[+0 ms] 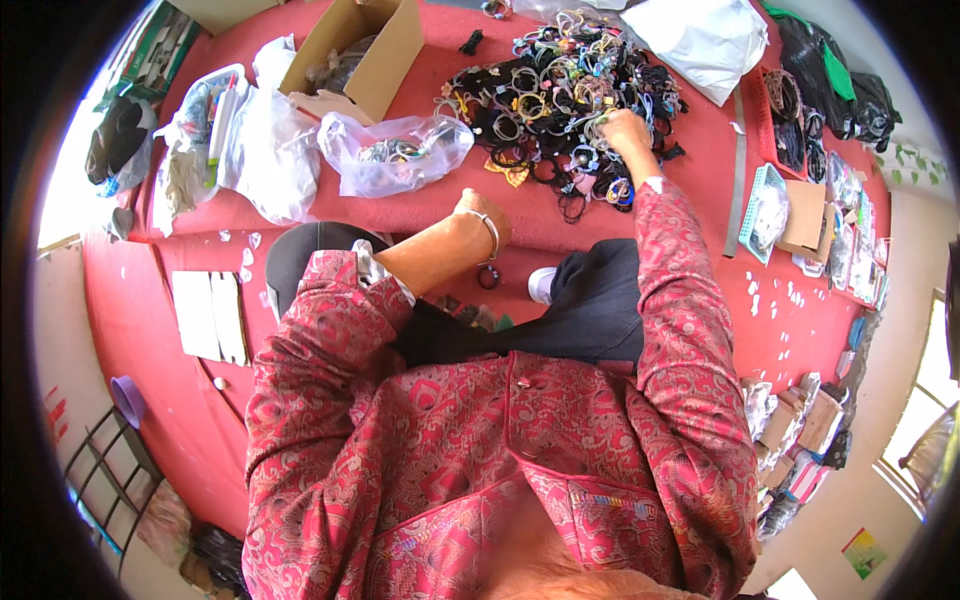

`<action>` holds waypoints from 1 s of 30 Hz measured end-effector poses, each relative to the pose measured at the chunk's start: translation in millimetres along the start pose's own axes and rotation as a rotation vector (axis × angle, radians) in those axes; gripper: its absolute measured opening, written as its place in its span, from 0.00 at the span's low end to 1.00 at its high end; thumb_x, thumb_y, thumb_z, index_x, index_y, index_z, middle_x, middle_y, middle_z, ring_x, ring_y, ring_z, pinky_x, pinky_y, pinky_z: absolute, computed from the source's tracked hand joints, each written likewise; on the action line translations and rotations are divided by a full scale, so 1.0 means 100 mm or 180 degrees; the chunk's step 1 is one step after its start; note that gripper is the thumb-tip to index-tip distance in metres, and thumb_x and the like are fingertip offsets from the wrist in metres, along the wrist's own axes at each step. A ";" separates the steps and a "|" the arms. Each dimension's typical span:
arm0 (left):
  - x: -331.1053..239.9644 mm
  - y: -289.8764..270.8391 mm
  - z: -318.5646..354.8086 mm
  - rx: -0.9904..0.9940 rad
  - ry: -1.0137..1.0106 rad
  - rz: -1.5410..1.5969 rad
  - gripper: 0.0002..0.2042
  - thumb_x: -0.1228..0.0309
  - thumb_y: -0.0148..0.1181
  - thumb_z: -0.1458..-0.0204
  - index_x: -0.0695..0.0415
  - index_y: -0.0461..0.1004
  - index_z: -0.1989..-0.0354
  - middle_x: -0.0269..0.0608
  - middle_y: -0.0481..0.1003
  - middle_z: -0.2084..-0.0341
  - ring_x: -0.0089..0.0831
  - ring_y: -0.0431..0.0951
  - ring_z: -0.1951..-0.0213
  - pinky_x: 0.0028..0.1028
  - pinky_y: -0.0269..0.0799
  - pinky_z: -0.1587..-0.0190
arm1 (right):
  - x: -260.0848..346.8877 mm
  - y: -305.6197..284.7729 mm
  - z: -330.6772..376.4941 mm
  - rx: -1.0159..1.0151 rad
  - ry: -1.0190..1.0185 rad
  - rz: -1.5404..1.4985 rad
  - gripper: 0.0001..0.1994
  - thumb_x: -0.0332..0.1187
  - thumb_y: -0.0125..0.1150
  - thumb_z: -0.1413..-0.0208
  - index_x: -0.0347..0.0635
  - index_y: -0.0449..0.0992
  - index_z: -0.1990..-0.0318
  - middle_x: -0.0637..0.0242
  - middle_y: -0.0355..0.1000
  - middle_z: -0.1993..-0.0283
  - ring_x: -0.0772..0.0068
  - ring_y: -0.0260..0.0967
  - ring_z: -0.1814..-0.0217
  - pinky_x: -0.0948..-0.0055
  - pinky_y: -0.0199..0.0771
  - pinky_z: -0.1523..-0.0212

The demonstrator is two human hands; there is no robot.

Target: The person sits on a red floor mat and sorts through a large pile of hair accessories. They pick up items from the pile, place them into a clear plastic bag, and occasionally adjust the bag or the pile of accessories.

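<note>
A large heap of hair ties (pixel 560 95), mostly black with grey, yellow and pastel ones, lies on the red-covered surface in front of me. My right hand (pixel 627 133) reaches into the heap's right side, fingers bent down among the ties; its fingertips are hidden. Closer to my body, my left hand (pixel 483 217) is held with curled fingers near the surface's front edge, a bangle on its wrist. Whatever it may hold is not visible. Left of the heap sits a clear plastic bag (pixel 395 155) with more hair ties inside.
An open cardboard box (pixel 355 60) and white plastic bags (pixel 268 150) stand at the left. A white sack (pixel 700 40) lies behind the heap. Toward the right are a red basket (pixel 783 130), a light blue basket (pixel 765 213) and a small carton (pixel 805 215).
</note>
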State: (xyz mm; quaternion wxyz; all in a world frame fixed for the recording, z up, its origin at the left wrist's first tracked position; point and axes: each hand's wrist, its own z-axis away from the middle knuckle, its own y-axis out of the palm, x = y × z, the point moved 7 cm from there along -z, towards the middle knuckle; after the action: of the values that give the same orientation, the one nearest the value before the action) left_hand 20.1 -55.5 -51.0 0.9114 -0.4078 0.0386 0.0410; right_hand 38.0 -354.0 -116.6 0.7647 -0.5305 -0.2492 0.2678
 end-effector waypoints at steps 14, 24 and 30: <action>0.06 0.06 0.00 0.0020 -0.0124 0.0149 0.09 0.70 0.55 0.57 0.53 0.76 0.66 0.40 0.76 0.66 0.34 0.75 0.60 0.35 0.70 0.62 | -0.32 -0.49 -0.12 0.0298 -0.0263 -0.2829 0.07 0.26 0.46 0.53 0.41 0.73 0.72 0.65 0.70 0.80 0.80 0.64 0.86 0.80 0.62 0.87; 0.13 0.03 0.00 -0.0073 -0.0253 0.0218 0.09 0.69 0.53 0.56 0.54 0.76 0.67 0.41 0.75 0.67 0.36 0.75 0.60 0.35 0.69 0.61 | 0.10 -0.04 -0.09 -0.0360 0.0232 0.0070 0.10 0.33 0.50 0.55 0.46 0.74 0.64 0.53 0.71 0.60 0.54 0.69 0.56 0.59 0.69 0.58; 0.13 -0.01 0.04 -0.0072 -0.0243 0.0310 0.09 0.68 0.52 0.55 0.54 0.76 0.67 0.41 0.76 0.66 0.36 0.75 0.61 0.35 0.68 0.61 | -0.20 -0.49 -0.14 -0.0842 0.0686 -0.0219 0.12 0.38 0.50 0.54 0.45 0.75 0.66 0.55 0.73 0.65 0.59 0.72 0.63 0.63 0.71 0.64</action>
State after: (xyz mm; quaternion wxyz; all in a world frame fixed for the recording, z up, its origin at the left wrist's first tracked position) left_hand 33.1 -52.7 -49.4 0.9044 -0.4138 0.0231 0.1012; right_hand 39.9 -391.0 -76.4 0.7193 -0.6432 -0.2169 0.1479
